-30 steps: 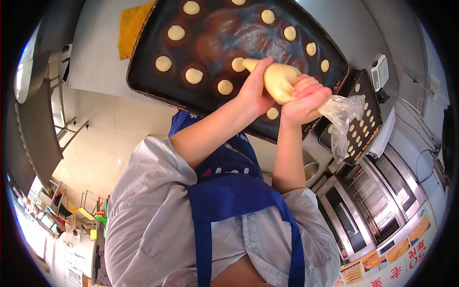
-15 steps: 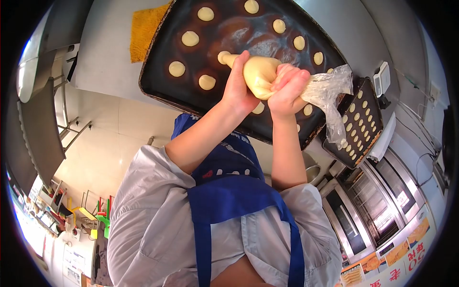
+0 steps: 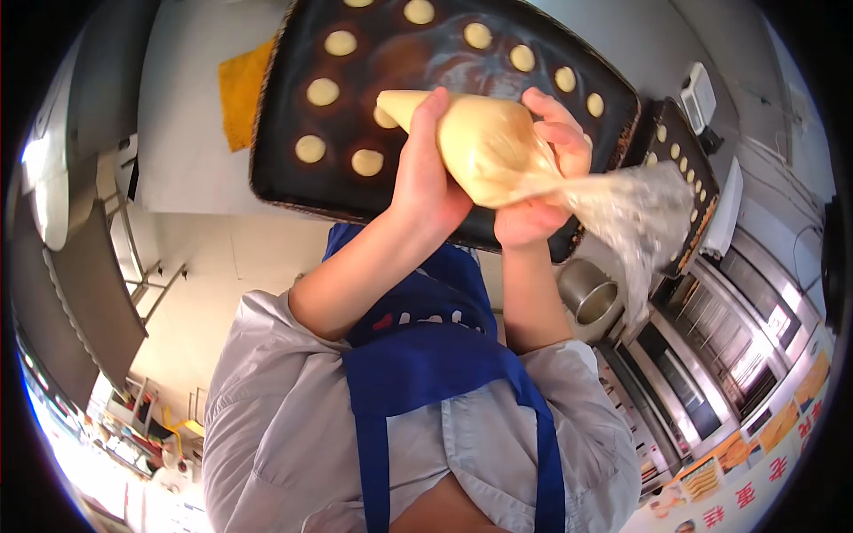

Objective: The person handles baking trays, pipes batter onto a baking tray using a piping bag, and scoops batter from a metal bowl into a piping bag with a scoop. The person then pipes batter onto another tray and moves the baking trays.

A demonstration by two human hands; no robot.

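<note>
A piping bag full of pale yellow batter lies across both hands above a dark baking tray. My left hand wraps the bag behind its narrow tip, which points left over a batter mound. At the bag's rear, my right hand holds it near the gathered neck, its upper fingers loosened and partly apart. The clear plastic end hangs off to the right. Round batter mounds dot the tray; the bag and hands hide part of it.
Another tray with several small mounds sits at the right, beside a white device. A yellow cloth lies left of the large tray. Below right are a metal pot and ovens.
The tip has moved left along the tray from one mound to another, then lies at a mound's edge. My right hand has loosened from its tight grip, and the bag's rear looks less squeezed.
</note>
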